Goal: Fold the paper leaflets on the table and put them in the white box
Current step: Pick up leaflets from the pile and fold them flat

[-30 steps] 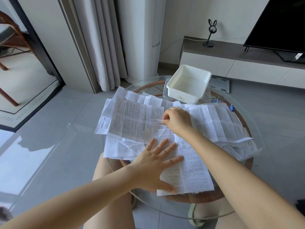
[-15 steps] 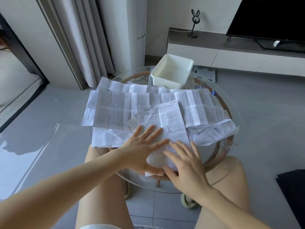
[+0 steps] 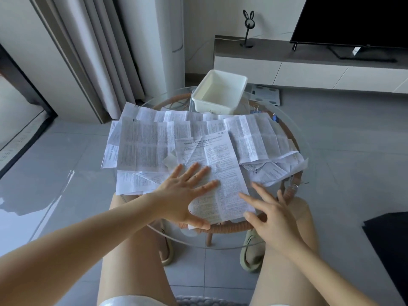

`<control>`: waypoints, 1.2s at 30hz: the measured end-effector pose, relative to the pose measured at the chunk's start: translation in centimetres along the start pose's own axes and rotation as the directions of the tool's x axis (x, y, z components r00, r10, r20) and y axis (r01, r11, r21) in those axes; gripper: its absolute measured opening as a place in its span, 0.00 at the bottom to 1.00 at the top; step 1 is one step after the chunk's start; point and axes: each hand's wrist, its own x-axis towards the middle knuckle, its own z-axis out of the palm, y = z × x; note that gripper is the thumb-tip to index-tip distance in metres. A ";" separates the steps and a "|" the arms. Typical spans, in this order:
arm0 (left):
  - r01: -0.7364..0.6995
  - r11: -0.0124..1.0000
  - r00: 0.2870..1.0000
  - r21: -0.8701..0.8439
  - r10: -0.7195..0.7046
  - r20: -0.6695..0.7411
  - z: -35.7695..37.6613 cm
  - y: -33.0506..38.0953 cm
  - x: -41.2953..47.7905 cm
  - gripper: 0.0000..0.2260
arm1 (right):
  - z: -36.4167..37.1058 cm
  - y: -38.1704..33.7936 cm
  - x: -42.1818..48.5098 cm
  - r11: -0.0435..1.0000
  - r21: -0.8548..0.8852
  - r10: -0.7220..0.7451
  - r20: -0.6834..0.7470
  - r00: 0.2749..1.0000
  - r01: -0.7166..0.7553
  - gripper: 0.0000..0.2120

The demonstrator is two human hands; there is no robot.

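**Both hands laid open at the near leaflet**

Head view: a round glass table (image 3: 230, 227) with a rattan ring stands between the person's knees, covered by a pile of unfolded leaflets (image 3: 143, 146). 1 top leaflet (image 3: 212, 164) lies at the near edge, creased and opened out, its near end reaching over the ring. The left hand (image 3: 187, 192) presses flat on the left half of this sheet, fingers straight and spread, thumb at the near edge, gripping nothing. The right hand (image 3: 272, 218) is at the sheet's near right corner, fingers straight and apart, holding nothing. Blur hides whether its fingertips touch the paper. The white box (image 3: 209, 106) sits upright and open-topped at the far side of the table, just beyond the pile. A bathroom scale (image 3: 265, 94) lies on the floor to the right of the box, and a TV (image 3: 353, 18) stands on the low cabinet (image 3: 309, 71) at far right.
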 end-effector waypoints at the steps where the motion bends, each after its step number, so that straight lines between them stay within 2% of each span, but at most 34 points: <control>1: -0.001 1.000 1.000 0.002 0.001 -0.002 0.0 0.0 0.0 0.46 | -0.2 0.1 0.0 1.000 0.017 0.020 -0.011 1.000 -0.020 0.21; 3: 0.000 1.000 1.000 0.004 0.000 -0.006 0.1 -0.1 0.0 0.46 | -0.4 -0.1 -0.3 0.998 0.003 0.071 -0.050 0.996 -0.070 0.22; 4: 0.003 1.000 1.000 0.000 -0.003 -0.006 0.1 -0.2 -0.1 0.46 | -0.5 -0.1 -0.5 0.997 -0.069 0.036 -0.111 0.993 -0.044 0.19; 6: 0.008 1.000 1.000 -0.030 -0.009 -0.013 0.3 -0.3 -0.1 0.46 | -0.8 0.0 -0.7 0.944 -0.296 -0.196 -0.157 0.968 0.144 0.17; 8: 0.016 0.997 1.000 -0.076 -0.018 -0.024 0.4 -0.5 -0.1 0.46 | -1.1 0.1 -0.6 0.776 -0.500 -0.456 -0.023 0.890 0.384 0.18; 10: 0.017 0.994 0.999 -0.106 -0.020 -0.025 0.3 -0.5 0.0 0.47 | -1.2 -0.3 0.0 0.601 -0.614 -0.576 0.110 0.810 0.511 0.18; 12: 0.016 0.990 1.000 -0.137 -0.018 -0.014 0.0 -0.5 0.1 0.48 | -1.1 -0.8 0.8 0.482 -0.695 -0.555 0.229 0.800 0.534 0.22; 14: 0.011 0.987 1.000 -0.163 -0.013 -0.011 -0.4 -0.5 0.0 0.45 | -0.8 -0.8 1.4 0.385 -0.737 -0.540 0.308 0.783 0.555 0.21; 17: 0.002 0.973 0.998 -0.231 -0.016 -0.058 -0.7 -0.5 -0.1 0.40 | -0.6 -0.8 1.8 0.309 -0.733 -0.562 0.373 0.738 0.606 0.24; 18: 0.000 0.965 0.997 -0.262 -0.021 -0.075 -0.8 -0.5 -0.2 0.37 | -0.6 -0.8 1.9 0.297 -0.731 -0.581 0.373 0.724 0.615 0.23; 21: -0.001 0.940 0.991 -0.340 -0.045 -0.128 -1.3 -0.6 -0.7 0.31 | -1.0 -0.9 2.1 0.271 -0.741 -0.611 0.361 0.705 0.615 0.11; 24: 0.004 0.961 0.987 -0.275 -0.049 -0.155 -1.7 -0.3 -1.2 0.27 | -1.3 -0.9 2.9 0.342 -0.723 -0.589 0.333 0.736 0.600 0.08; 27: 0.018 0.967 0.991 -0.253 -0.051 -0.125 -2.2 -0.2 -1.4 0.21 | -1.7 -1.6 3.6 0.570 -0.581 -0.562 0.240 0.792 0.580 0.05; 29: 0.038 0.943 0.992 -0.331 -0.076 -0.104 -2.7 -0.4 -1.7 0.25 | -1.9 -2.2 3.9 0.743 -0.451 -0.508 0.101 0.855 0.495 0.11; 31: 0.057 0.922 0.984 -0.384 -0.117 -0.134 -3.2 -0.6 -2.2 0.34 | -2.4 -2.7 3.7 0.849 -0.310 -0.443 0.025 0.896 0.429 0.15; 34: 0.049 0.907 0.959 -0.418 -0.159 -0.232 -3.5 -0.8 -4.0 0.35 | -4.8 -4.1 1.5 0.913 -0.145 -0.381 0.034 0.924 0.381 0.15; 36: -0.030 0.918 0.958 -0.396 -0.086 -0.272 -2.5 -1.0 -5.1 0.28 | -6.8 -5.2 -0.8 0.931 -0.073 -0.353 0.063 0.934 0.357 0.12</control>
